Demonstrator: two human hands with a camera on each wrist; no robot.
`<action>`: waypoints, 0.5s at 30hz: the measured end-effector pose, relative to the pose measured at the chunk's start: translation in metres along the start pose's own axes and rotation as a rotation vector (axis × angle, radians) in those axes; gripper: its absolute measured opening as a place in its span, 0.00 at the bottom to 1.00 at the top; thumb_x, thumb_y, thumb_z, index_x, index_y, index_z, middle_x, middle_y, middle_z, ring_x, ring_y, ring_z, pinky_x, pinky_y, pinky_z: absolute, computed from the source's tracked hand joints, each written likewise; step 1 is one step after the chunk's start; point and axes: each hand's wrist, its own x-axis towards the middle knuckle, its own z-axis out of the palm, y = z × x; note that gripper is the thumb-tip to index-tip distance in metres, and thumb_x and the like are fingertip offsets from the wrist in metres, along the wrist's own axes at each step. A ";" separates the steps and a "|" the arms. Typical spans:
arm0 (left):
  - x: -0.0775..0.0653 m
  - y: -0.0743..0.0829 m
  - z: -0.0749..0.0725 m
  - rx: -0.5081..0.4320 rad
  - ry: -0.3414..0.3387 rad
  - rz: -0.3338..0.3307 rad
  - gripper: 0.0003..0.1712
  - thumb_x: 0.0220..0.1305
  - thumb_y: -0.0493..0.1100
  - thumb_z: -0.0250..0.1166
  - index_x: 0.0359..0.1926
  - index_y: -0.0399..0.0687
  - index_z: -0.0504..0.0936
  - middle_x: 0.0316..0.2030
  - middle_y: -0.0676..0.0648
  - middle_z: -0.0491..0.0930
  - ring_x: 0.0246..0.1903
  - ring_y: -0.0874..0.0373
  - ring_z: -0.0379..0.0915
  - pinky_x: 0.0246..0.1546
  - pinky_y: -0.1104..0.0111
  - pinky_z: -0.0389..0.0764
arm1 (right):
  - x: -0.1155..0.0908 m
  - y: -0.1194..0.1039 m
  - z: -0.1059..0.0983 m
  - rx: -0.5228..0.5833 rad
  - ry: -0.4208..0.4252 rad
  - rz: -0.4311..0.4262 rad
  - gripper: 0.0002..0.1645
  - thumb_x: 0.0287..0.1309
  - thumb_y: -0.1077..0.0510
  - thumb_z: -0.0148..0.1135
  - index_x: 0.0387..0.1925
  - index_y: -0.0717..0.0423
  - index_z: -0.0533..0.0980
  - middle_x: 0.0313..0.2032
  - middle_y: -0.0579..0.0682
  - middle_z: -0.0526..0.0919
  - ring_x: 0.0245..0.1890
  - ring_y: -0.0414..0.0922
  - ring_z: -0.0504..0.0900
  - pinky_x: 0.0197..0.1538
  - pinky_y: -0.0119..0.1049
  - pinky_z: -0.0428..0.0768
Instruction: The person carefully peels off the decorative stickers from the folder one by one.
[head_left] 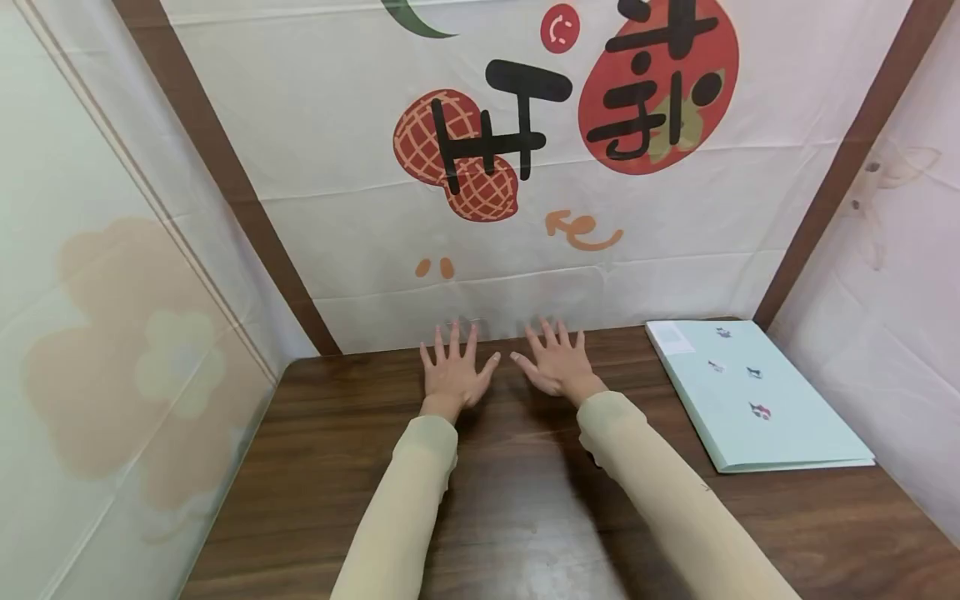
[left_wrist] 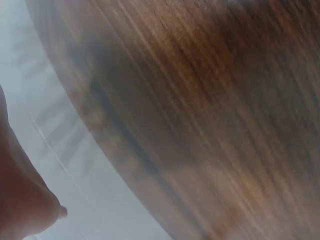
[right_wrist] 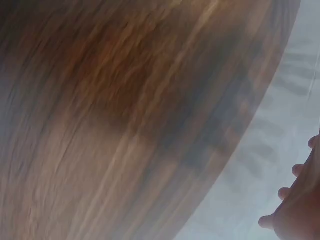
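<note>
Both hands reach out side by side, palms down, near the far edge of a dark wood-grain table (head_left: 337,467). My left hand (head_left: 453,379) has its fingers straight and spread, thumb pointing right. Mirroring it, my right hand (head_left: 557,364) spreads its fingers with the thumb toward the left. Neither hand holds anything. In the left wrist view part of the left hand (left_wrist: 25,195) shows at the lower left, against the white cloth. Fingertips of the right hand (right_wrist: 300,210) appear at the lower right of the right wrist view, and hand shadows fall on table and cloth.
A pale mint folder (head_left: 772,400) with small stickers lies at the table's right side. Behind the table hangs a white printed cloth (head_left: 360,250) with red and black designs, between brown strips. More pale cloth (head_left: 112,333) borders the left, and another sheet (head_left: 900,317) the right.
</note>
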 end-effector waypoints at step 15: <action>0.005 0.023 -0.009 0.070 0.007 0.131 0.47 0.72 0.79 0.34 0.83 0.66 0.39 0.82 0.46 0.40 0.80 0.37 0.34 0.74 0.35 0.38 | -0.033 0.037 -0.030 -0.048 -0.012 0.009 0.52 0.69 0.20 0.30 0.83 0.42 0.46 0.82 0.56 0.45 0.80 0.62 0.41 0.73 0.73 0.41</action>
